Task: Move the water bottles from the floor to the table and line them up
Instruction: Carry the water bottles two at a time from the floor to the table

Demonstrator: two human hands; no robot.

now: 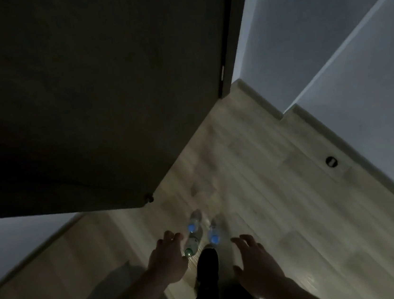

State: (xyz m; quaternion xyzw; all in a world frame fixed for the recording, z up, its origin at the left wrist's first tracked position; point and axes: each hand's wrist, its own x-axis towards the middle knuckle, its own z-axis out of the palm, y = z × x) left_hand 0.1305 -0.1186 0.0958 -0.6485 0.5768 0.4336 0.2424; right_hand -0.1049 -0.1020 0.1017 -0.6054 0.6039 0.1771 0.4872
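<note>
We see three water bottles (196,234) standing on the wood floor (284,200) (labels too blurred to read), between our left hand (166,260) and right hand (254,264), both spread, grasping nothing.

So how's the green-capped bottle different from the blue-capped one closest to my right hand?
The green-capped bottle has a green cap, while the blue-capped bottle has a bright blue one. The green-capped bottle stands close beside the left hand; the blue-capped bottle stands nearer the right hand, with a clear gap. Both are clear plastic, upright on the floor, and untouched by either open hand.
</note>
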